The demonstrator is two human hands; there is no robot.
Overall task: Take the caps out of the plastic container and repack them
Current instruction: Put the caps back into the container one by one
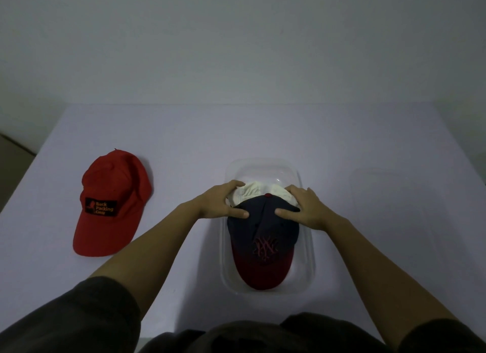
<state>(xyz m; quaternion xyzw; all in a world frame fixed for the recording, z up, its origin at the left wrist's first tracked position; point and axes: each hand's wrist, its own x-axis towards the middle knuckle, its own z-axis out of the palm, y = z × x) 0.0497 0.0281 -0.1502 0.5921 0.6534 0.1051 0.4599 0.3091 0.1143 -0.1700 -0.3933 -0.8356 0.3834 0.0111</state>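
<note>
A black patch (101, 207) on the red cap (113, 202) reads "Back Packing Gear".

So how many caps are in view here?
3. A red cap lies on the table, left of the container; a navy cap sits in the container, on top of a white cap. More could be hidden underneath.

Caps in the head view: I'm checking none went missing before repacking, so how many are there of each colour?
Red fabric cap with a black patch, on the table: 1
Navy fabric cap with a dark red brim, in the clear plastic container: 1
Cream-white fabric cap, partly under the navy one: 1
Total: 3
</note>
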